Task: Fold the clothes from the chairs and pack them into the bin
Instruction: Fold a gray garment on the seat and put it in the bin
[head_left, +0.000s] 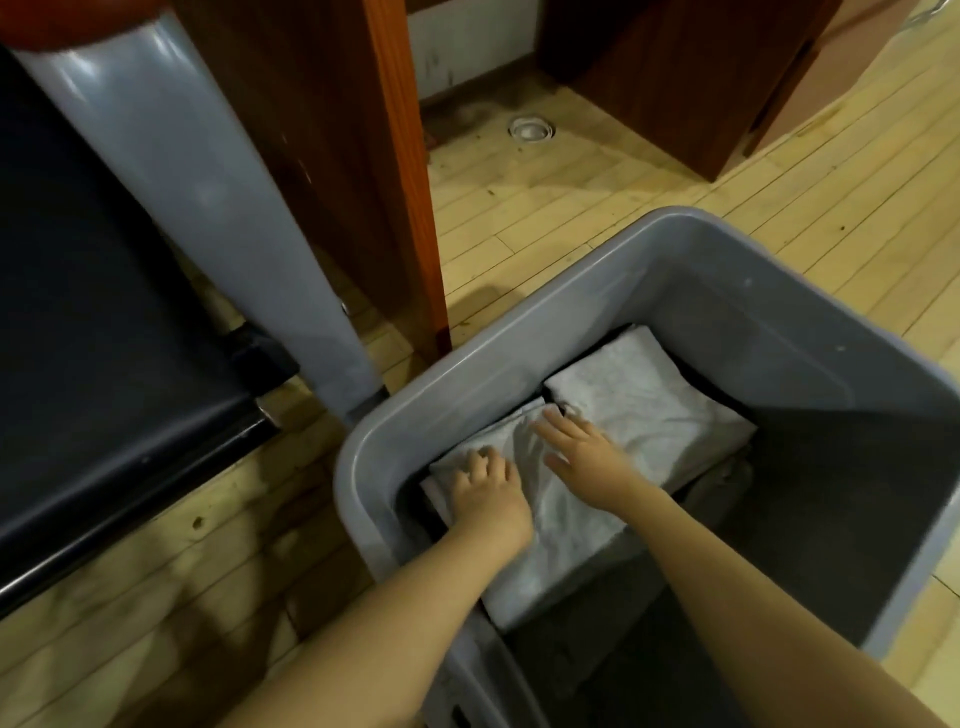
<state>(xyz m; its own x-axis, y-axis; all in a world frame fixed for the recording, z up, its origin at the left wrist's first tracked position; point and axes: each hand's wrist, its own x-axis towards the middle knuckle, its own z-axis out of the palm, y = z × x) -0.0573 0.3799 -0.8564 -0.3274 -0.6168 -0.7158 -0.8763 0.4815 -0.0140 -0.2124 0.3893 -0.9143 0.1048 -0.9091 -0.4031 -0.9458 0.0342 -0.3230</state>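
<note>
Both hands are reached down into the grey plastic bin (519, 332), which stands on the wooden floor (597, 218) beside a dark chair seat (104, 338). The left hand (488, 488) is laid on the near folded white cloth (561, 519), its fingers bent slightly over the cloth's far edge. The right hand (582, 457) is spread flat, fingers straight, pressed on the same cloth. A second folded white cloth (649, 395) is lain just beyond, touching it

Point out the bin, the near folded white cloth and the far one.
bin (519, 332): head view, far rim.
near folded white cloth (566, 525): head view, its middle, between the forearms.
far folded white cloth (649, 395): head view, its top face.
</note>
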